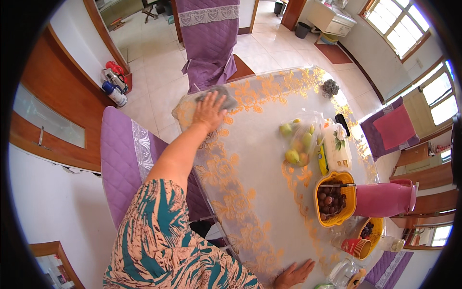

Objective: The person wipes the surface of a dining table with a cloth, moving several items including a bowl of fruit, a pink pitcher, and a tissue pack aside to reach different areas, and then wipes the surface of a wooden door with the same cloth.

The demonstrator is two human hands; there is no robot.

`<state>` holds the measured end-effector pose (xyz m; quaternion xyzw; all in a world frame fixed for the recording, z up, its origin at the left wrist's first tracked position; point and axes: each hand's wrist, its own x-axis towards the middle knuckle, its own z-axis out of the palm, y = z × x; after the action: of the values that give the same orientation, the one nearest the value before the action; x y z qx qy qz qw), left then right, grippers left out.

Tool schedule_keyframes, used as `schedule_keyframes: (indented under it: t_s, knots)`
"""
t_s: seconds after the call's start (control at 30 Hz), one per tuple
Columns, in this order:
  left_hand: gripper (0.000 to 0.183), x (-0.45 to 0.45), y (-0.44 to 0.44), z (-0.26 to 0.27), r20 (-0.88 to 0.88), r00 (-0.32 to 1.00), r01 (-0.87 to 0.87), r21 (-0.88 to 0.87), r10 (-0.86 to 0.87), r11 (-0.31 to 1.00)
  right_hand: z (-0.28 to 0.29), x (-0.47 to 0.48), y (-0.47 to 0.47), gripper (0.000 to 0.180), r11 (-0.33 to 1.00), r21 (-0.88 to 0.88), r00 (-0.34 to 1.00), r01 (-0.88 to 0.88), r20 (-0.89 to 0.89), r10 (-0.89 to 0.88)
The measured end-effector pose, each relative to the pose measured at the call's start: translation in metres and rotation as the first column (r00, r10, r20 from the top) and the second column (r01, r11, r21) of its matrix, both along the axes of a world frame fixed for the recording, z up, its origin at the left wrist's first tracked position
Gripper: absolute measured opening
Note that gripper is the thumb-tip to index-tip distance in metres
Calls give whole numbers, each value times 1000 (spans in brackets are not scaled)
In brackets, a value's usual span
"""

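My left hand [210,112], arm stretched out, lies palm down on a grey cloth [228,102] at the far left corner of the table. Part of the cloth is hidden under the palm and fingers. A translucent tablecloth with gold flower patterns [252,144] covers the table. My right hand [295,274] rests on the near edge with nothing in it, its fingers apart. Closest to that hand are a stack of red paper cups [355,247] and a clear container [344,272].
A plastic bag of fruit [299,141], a tissue pack [337,146], a yellow basket of grapes [332,198] and a pink jug [384,198] line the right side. A dark grey clump [330,87] sits at the far right corner. Purple-covered chairs [119,159] stand around the table.
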<state>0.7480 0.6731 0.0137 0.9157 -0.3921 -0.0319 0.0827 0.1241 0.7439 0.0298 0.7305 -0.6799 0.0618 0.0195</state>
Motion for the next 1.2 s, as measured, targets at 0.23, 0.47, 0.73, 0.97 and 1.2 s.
schedule_keyframes:
  t_s: [0.23,0.47,0.73,0.97,1.2]
  knots:
    - [60,-23,45,-17,85,962,-245,-142,258,959,-5,-3,-1,66,999,45,999,17,42,-19]
    - [70,-150,89,6,52,975,217,-47,-215,975,-4,3,1,63,1000,7,999,22,48,-23]
    - [71,-355,127,-8,-129,328,830,-433,-936,351,-10,-4,-1,62,999,-39,999,5,48,-3]
    - [63,-330,121,-12,8,422,809,-454,-907,373,-18,-12,-1,61,995,-92,996,-44,70,51]
    - [61,-141,103,-8,188,936,326,-146,-297,934,-20,-7,-1,64,997,-81,996,-3,89,10]
